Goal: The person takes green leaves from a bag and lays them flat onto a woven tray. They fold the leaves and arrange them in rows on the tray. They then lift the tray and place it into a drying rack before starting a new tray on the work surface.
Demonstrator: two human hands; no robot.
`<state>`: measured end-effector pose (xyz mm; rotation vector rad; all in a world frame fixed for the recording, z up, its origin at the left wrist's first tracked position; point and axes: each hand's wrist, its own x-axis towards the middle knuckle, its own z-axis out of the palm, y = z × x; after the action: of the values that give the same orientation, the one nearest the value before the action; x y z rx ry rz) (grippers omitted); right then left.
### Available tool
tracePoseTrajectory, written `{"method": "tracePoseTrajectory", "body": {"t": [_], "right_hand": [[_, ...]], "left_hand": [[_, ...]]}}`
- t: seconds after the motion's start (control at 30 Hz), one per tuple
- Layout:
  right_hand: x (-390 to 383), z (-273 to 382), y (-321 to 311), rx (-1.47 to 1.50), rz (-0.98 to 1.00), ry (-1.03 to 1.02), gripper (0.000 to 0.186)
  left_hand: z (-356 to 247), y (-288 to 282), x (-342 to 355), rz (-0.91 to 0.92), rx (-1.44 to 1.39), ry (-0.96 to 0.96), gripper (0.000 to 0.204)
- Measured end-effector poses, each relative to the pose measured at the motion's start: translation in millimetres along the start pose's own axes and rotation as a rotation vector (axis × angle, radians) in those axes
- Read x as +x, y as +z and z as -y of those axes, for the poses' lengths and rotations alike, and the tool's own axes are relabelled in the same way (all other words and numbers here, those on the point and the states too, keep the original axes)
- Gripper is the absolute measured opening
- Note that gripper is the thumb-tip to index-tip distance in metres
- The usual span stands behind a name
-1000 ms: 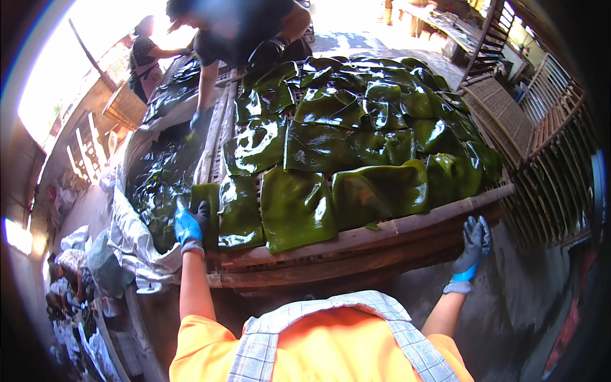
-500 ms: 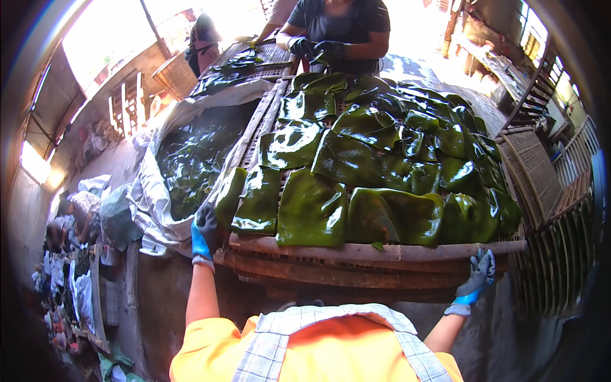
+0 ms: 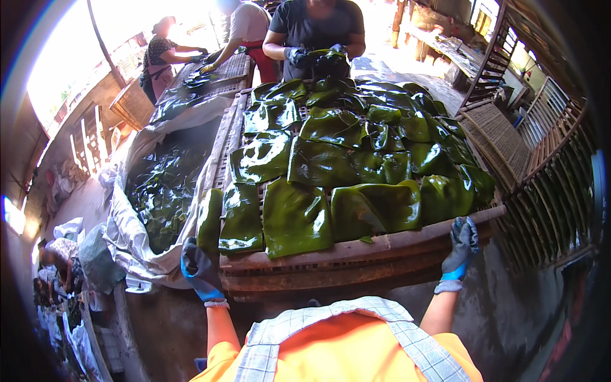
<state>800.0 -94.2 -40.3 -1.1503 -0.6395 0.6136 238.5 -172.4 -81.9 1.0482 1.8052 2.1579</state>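
Note:
In the head view, my gloved left hand [image 3: 198,270] is closed round the near-left corner of a slatted rack [image 3: 293,261]. My gloved right hand [image 3: 459,248] has bent fingers on the same rack's near-right edge. Several glossy green seaweed sheets [image 3: 321,149] cover the rack, some folded or overlapping. One narrow sheet [image 3: 209,219] lies just above my left hand. Beside that hand, a large white sack [image 3: 127,242] holds a wet dark-green mass [image 3: 162,191].
A worker [image 3: 315,35] in a dark top holds seaweed across the rack; two others [image 3: 248,25] [image 3: 159,60] work at a back rack [image 3: 226,67]. People [image 3: 67,270] are at lower left. Woven screens [image 3: 493,134] and wooden frames [image 3: 538,219] stand right, near a bench [image 3: 439,41].
The worker opposite has straightened from bending over the near rack and now holds seaweed. My hands stay at the rack's corners; my left fingers are lower on it. The view has shifted.

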Motion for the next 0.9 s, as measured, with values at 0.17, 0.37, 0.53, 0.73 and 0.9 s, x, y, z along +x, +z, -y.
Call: {"method": "tracePoseTrajectory", "body": {"t": [0.17,0.37,0.53,0.73,0.9], "right_hand": [[-13,12,-3,-0.034,-0.008,-0.022,0.040],[-27,27,-21,-0.073,-0.061,-0.015,0.041],[-30,30,-30,-0.078,-0.060,0.000,0.042],[-35,36,-10,-0.088,-0.014,0.029,0.037],[-38,31,3,-0.096,0.045,0.014,0.036]], "left_hand": [[-3,10,9,-0.015,-0.118,-0.030,0.028],[21,29,7,-0.051,-0.020,0.116,0.025],[11,44,5,-0.051,0.301,0.256,0.024],[23,40,3,-0.055,0.236,0.214,0.025],[6,40,1,0.000,0.339,0.213,0.025]]}}
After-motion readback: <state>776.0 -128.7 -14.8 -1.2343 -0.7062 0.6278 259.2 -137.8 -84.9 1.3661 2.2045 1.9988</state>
